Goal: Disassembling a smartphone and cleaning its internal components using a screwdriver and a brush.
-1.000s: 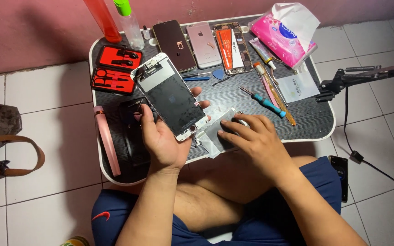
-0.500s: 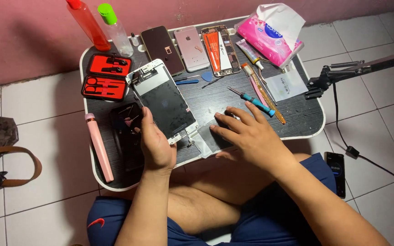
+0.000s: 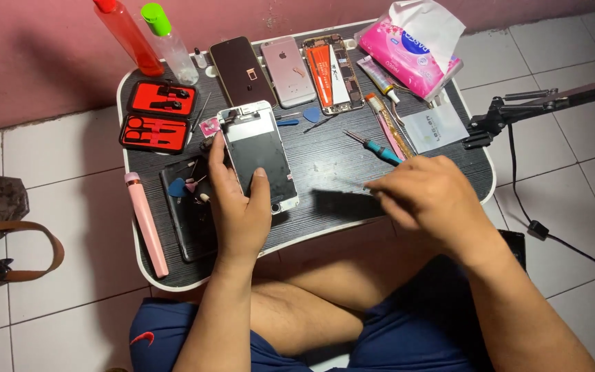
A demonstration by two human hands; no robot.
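While the left hand (image 3: 239,207) clasps a white-framed, black-glass phone screen panel (image 3: 259,155) flat above the dark woodgrain lap table (image 3: 325,172), thumb on its lower glass, the right hand (image 3: 425,196) pinches something small near the table's front edge; what, I cannot tell. Just beyond it lies a teal-handled screwdriver (image 3: 374,147), and past the panel three opened phones (image 3: 287,65) sit in a row.

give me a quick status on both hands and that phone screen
Left hand grips phone screen assembly, tilted above lap desk. Right hand low on desk, fingers curled. Nothing between.
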